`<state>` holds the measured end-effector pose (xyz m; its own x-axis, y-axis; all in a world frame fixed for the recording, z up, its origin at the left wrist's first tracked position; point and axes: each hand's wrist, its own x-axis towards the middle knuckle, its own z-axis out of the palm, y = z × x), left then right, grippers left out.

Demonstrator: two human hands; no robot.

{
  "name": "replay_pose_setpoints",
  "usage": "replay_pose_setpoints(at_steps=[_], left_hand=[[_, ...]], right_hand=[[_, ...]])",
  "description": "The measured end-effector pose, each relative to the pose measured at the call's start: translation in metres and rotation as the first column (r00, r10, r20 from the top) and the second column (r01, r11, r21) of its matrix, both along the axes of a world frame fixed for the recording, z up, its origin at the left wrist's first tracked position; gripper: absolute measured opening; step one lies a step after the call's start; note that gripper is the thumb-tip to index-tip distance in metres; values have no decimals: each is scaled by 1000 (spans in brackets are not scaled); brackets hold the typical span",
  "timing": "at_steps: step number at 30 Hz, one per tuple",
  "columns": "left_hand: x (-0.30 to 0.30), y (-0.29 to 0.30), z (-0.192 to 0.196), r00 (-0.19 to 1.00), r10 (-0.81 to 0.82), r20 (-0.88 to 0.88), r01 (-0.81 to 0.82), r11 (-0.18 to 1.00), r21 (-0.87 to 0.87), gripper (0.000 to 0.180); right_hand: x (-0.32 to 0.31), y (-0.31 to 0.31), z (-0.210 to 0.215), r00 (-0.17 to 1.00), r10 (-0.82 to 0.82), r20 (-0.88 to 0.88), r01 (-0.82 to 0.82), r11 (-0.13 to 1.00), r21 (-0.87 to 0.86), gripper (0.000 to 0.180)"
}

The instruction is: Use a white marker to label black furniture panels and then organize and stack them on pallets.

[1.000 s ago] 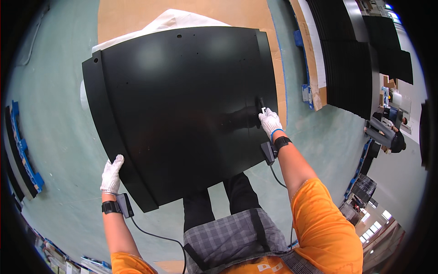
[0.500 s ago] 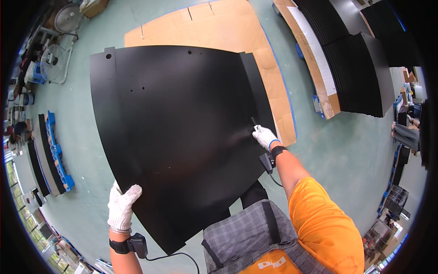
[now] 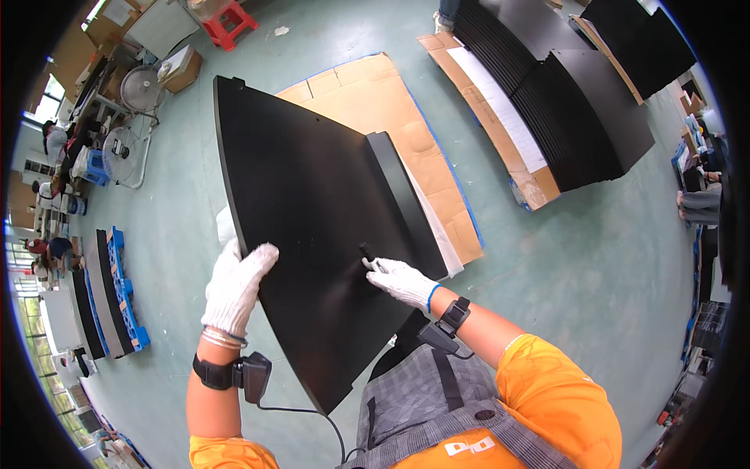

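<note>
A large black panel (image 3: 320,187) with a folded strip along its right side is in front of me, tilted with its left side raised. My left hand (image 3: 236,289), in a white glove, grips the panel's left edge, thumb on the face and fingers hidden behind. My right hand (image 3: 398,281), gloved too, is closed around a slim black pen-like tool (image 3: 366,251). The tool's tip points away from me over the panel's lower middle; whether it touches the surface I cannot tell. Small light marks (image 3: 305,241) show on the black face.
Cardboard sheeting (image 3: 414,156) lies on the floor beyond the panel. At the far right, black panels (image 3: 562,117) are stacked on a cardboard-covered pallet. A blue pallet (image 3: 125,289) with more panels, standing fans (image 3: 121,152) and a red stool (image 3: 228,25) are to the left.
The panel has tilted, its left side rising and turning. My left hand has moved up and right with its edge. My right hand has shifted left and nearer to me, still holding the tool.
</note>
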<state>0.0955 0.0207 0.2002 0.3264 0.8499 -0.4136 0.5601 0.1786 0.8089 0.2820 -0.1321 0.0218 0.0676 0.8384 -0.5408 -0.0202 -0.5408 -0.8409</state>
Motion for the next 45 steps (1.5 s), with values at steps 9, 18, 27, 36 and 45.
replay_pose_setpoints(at_steps=[9,18,27,36,45], left_hand=[[95,-41,34,959,-92,-269,150,967,205,66],[192,-120,12,999,-41,11,32,901,433,73],[263,-210,-45,927,-287,242,198,922,334,85],[294,-231,-95,885,-445,137,443,895,42,90],[301,-229,-155,885,-457,86,462,845,-270,90]], right_hand=[[42,-5,125,880,-127,-457,229,958,174,51],[143,-17,187,923,-8,-385,85,980,182,53],[234,-41,191,874,-201,-443,281,952,123,32],[296,-59,177,767,-565,-305,556,822,-124,28],[348,-70,148,754,-645,-125,650,760,-1,25]])
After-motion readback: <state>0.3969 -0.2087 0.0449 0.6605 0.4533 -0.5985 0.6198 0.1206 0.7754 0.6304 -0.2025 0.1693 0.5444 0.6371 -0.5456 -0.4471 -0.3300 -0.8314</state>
